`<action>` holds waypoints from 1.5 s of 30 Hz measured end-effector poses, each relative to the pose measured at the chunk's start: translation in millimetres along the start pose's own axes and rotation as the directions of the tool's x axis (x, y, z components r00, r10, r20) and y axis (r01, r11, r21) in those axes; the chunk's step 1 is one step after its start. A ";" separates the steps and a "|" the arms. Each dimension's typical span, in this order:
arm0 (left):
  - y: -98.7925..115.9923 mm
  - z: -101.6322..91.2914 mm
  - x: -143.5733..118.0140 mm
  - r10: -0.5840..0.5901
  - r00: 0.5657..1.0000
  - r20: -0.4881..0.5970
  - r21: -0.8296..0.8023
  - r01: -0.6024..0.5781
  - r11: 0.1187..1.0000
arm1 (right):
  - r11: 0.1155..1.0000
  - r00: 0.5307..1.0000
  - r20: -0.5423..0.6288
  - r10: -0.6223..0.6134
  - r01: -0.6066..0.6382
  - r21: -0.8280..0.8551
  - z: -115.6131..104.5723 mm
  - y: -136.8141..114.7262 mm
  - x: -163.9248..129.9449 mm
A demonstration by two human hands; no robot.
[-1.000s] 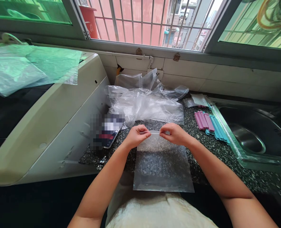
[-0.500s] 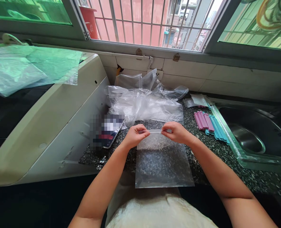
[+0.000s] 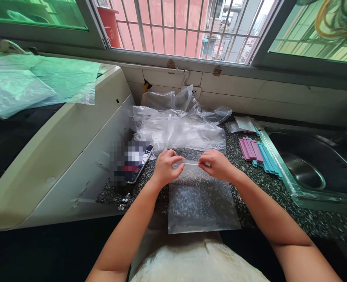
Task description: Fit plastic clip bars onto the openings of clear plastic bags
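A clear, frosted plastic bag (image 3: 203, 203) with a pale strip along its top edge lies flat in front of me, its lower end reaching past the counter's front edge. At the bag's top left corner is my left hand (image 3: 167, 168), thumb and forefinger loosely around the edge with a small gap between the tips. My right hand (image 3: 216, 164) pinches the same top edge near the right corner, its fingers closed. Between both hands the strip runs roughly straight. Behind them spreads a heap of crumpled clear plastic bags (image 3: 179, 131).
A phone (image 3: 140, 160), partly blurred out, lies left of my hands beside a white appliance side panel (image 3: 88, 156). To the right are pink clips (image 3: 250, 149), blue clips (image 3: 269, 160) and a sink (image 3: 308, 156). Small shiny bits (image 3: 124, 201) sit at the counter's front edge.
My left thumb and forefinger have parted slightly, and the left hand has turned a little at the bag's corner. My right hand keeps its pinch in nearly the same place.
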State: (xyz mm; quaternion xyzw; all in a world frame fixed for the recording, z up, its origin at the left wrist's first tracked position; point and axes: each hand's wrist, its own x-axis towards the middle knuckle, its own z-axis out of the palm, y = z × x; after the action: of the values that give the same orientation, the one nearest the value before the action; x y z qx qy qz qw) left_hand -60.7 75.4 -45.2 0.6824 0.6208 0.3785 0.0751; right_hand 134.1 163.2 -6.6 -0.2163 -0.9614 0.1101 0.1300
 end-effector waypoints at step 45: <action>-3.2 6.9 0.0 0.184 0.983 -0.005 0.074 -0.183 0.980 | 0.979 0.998 -0.044 -0.040 0.030 -0.202 0.0 2.2 -0.6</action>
State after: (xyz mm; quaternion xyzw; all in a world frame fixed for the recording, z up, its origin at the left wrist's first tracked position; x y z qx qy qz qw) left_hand -59.1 78.6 -51.9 0.7367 0.5692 0.3650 0.0110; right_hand 135.4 164.9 -7.3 -0.2139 -0.9678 0.0047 0.1325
